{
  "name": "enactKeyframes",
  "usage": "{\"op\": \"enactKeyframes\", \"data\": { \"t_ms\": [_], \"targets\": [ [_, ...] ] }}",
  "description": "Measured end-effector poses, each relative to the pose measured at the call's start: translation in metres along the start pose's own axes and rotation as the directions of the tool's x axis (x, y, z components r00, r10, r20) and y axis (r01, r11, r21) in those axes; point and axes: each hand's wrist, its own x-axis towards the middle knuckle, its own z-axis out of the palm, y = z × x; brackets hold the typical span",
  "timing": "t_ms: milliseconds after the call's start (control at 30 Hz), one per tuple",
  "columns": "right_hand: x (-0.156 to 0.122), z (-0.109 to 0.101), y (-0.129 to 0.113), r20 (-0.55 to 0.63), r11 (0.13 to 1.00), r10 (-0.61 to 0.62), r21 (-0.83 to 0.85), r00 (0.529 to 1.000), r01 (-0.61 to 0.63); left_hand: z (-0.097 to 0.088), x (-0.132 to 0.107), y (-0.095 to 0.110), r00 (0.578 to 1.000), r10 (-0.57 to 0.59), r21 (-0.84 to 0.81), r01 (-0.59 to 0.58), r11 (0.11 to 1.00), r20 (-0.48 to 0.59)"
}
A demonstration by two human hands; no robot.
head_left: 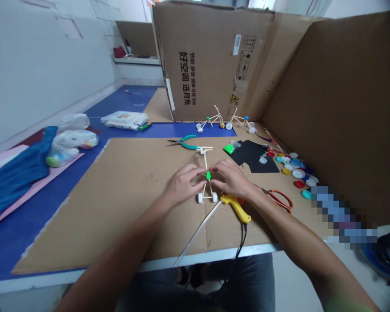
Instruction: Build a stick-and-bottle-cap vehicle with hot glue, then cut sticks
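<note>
Both my hands bend over a small model cart built of wooden sticks, which has white bottle-cap wheels at the near end. My left hand and my right hand pinch the sticks from either side, next to a bright green blob. A yellow hot glue gun lies just below my right hand, with its black cord running over the table edge. Green-handled pliers lie beyond my left hand. Red-handled scissors rest to the right of my right wrist.
Two finished stick models stand at the back against a printed cardboard box. Black foam sheets and several coloured bottle caps lie to the right by a cardboard wall. Plastic bags and a blue cloth lie left.
</note>
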Motion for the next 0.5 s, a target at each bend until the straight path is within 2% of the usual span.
{"op": "enactKeyframes", "data": {
  "t_ms": [500],
  "targets": [
    [0.0006, 0.0040, 0.0008, -0.012, 0.999, -0.022, 0.033, 1.000, 0.023, 0.0044, 0.0001, 0.0016, 0.999, -0.033, -0.009, 0.033, 0.999, -0.001]
  ]
}}
